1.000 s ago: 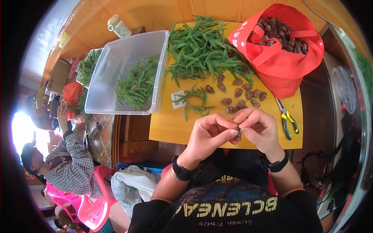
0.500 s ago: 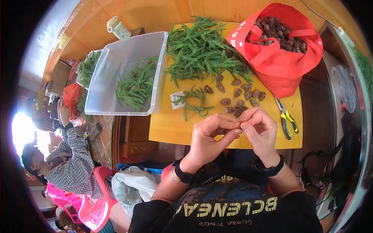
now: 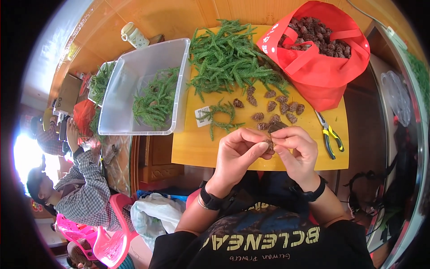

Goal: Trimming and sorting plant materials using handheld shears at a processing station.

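Observation:
Over the table's near edge, my left hand (image 3: 239,154) is closed with a small brown pine cone (image 3: 269,144) at its fingertips. My right hand (image 3: 296,150) is pinched right beside the cone; what its fingers hold is too small to make out. A dark brown strip-like piece (image 3: 277,127) shows at the right fingertips. Just beyond my hands lie several loose pine cones (image 3: 271,106). Left of them a green artificial pine sprig bent into a ring (image 3: 230,117) rests partly on a white printed label (image 3: 202,115).
Green sprigs (image 3: 233,58) are heaped at the back of the yellow table (image 3: 192,152). A clear plastic bin (image 3: 117,112) with greenery stands left, a red bag (image 3: 320,89) of pine cones back right. Pliers (image 3: 330,136) lie right. Another person (image 3: 85,193) works at far left.
My hands have shifted slightly left, and the pine cone now shows more plainly between my fingers. The view has moved a little; the things on the table stay as they were.

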### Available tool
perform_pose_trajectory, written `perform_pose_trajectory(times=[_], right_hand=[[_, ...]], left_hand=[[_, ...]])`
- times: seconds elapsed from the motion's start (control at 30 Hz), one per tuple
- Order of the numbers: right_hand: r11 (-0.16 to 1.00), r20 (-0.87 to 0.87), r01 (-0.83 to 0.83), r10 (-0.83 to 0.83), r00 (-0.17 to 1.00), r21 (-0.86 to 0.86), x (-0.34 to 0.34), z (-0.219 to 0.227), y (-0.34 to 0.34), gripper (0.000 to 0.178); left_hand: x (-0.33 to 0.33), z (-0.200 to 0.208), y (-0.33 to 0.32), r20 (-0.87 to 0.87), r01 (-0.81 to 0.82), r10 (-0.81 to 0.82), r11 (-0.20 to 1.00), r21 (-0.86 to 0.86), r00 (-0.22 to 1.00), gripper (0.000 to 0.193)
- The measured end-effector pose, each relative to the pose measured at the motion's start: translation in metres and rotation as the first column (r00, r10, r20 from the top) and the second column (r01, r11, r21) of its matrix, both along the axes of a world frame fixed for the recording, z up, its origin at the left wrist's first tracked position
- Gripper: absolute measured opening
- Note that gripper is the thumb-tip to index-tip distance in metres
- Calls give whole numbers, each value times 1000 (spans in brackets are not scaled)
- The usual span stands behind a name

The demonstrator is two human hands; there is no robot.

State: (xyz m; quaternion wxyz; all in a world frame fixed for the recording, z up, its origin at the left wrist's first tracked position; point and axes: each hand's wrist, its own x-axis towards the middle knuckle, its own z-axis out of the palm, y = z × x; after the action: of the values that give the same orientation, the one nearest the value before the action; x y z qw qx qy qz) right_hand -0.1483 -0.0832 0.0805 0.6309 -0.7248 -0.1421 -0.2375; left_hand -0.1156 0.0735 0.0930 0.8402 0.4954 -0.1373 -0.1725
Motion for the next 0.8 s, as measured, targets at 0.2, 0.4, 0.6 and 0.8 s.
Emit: perform_pose_trajectory(times=[0.2,0.4,0.6,0.8], right_hand=[[995,65,-5,11,998,-101,3,-2,-8,11],[935,-216,-63,-15,976,-349,-4,15,-58,28],[463,-311,-32,-541,781,-886,-48,-59,-140,67],[604,-306,87,-517,799,-792,-48,-68,-149,51]], left_hand=[[1,-1,0,-35,-1,1,1000,-8,999,6],[5,-5,9,-34,-13,12,999,-40,999,8],[8,-8,4,-51,8,-15,992,-128,999,9],[5,-5,8,-39,26,-30,994,-106,999,10]])
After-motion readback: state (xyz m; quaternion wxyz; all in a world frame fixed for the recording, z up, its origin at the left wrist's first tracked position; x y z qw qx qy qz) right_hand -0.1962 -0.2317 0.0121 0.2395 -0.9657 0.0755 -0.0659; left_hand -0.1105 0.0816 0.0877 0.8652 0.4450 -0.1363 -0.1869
